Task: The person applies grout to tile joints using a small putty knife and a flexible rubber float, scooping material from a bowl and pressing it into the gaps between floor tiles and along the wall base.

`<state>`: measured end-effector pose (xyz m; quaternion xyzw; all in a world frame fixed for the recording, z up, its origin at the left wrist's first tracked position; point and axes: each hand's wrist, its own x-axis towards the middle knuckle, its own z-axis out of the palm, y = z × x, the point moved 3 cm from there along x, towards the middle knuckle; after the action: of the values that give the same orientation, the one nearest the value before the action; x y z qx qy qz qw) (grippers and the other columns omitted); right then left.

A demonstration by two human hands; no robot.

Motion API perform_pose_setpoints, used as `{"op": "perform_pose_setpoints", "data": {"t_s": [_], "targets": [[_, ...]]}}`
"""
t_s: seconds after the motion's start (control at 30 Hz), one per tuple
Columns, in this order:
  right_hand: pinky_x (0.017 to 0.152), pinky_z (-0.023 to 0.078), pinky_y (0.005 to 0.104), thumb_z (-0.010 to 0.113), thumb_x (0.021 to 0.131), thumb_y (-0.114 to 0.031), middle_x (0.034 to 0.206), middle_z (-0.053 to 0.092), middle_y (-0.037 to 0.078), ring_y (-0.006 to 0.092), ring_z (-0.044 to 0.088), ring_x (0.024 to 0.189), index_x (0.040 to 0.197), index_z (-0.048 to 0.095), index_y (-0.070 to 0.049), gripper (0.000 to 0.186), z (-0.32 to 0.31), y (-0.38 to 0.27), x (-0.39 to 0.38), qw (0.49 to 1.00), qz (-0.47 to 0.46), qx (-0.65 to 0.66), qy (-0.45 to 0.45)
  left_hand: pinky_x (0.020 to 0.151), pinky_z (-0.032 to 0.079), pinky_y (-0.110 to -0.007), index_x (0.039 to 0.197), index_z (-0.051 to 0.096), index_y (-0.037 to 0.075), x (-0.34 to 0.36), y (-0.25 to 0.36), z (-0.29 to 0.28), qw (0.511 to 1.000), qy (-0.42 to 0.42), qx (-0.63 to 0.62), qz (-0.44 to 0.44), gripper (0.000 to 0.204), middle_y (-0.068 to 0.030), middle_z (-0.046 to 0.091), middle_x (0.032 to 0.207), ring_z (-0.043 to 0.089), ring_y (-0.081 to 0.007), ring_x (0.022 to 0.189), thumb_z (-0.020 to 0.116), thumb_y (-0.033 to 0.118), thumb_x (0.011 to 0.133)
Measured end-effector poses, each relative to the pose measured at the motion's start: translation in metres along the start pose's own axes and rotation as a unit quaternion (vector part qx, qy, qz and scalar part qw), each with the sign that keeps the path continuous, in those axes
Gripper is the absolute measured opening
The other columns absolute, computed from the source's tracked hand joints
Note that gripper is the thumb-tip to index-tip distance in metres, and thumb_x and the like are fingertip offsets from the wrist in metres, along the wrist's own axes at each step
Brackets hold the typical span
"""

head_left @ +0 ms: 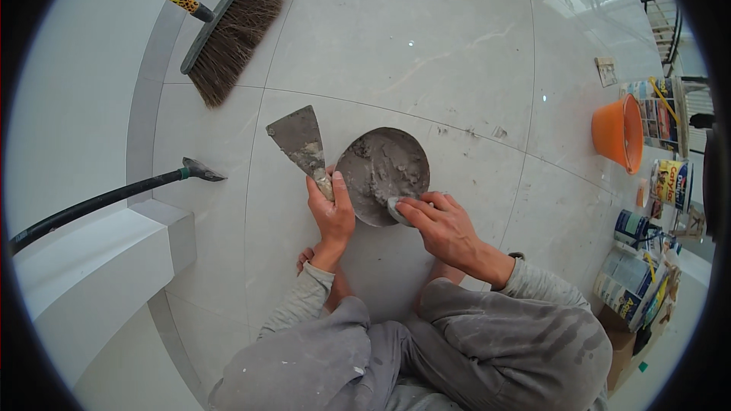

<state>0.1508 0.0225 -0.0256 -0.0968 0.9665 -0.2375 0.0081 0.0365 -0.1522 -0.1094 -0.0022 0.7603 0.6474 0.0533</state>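
My left hand [333, 213] is closed around the short handle of a putty knife [298, 141]. Its wide blade is smeared with grey paste and points up and away to the left. Just right of it is a round bowl [358, 196] holding wet, lumpy grey mortar [388, 164]. At the bowl's near right rim, my right hand [449, 230] has its fingers closed on a small pale grey piece [396, 209]. The fingers cover most of that piece, so its kind cannot be made out.
A bristle broom [240, 34] rests on the tiled floor [457, 53] at the far left. Nearer lies a black-handled tool [114, 198] by a white step [148, 240]. An orange bucket [613, 133], paint cans [620, 281] and other containers line the right side.
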Motion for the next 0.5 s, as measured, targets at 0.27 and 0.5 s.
{"op": "perform_pose_setpoints", "data": {"t_s": [0.27, 0.5], "targets": [[0.084, 0.050, 0.0375, 0.061, 0.078, 0.002, 0.119, 0.068, 0.008, 0.0267, 0.061, 0.100, 0.123, 0.061, -0.001, 0.045, -0.001, 0.014, 0.024, 0.994, 0.054, -0.086, 0.046, 0.071, 0.045, -0.026, 0.122, 0.051, -0.005, -0.001, -0.002, 0.004, 0.999, 0.013, -0.042, 0.012, 0.030, -0.0043, 0.059, 0.095, 0.049, -0.0096, 0.076, 0.054, 0.019, 0.104], [0.083, 0.051, 0.0397, 0.061, 0.082, 0.000, 0.104, 0.068, 0.016, 0.0324, 0.061, 0.094, 0.120, 0.060, 0.005, 0.038, 0.008, -0.004, 0.017, 0.990, 0.134, 0.049, -0.019, 0.079, 0.046, -0.029, 0.121, 0.050, -0.003, -0.005, 0.001, 0.008, 0.996, 0.074, -0.020, -0.033, 0.027, -0.0075, 0.059, 0.102, 0.051, -0.0121, 0.085, 0.053, 0.019, 0.105]]}}
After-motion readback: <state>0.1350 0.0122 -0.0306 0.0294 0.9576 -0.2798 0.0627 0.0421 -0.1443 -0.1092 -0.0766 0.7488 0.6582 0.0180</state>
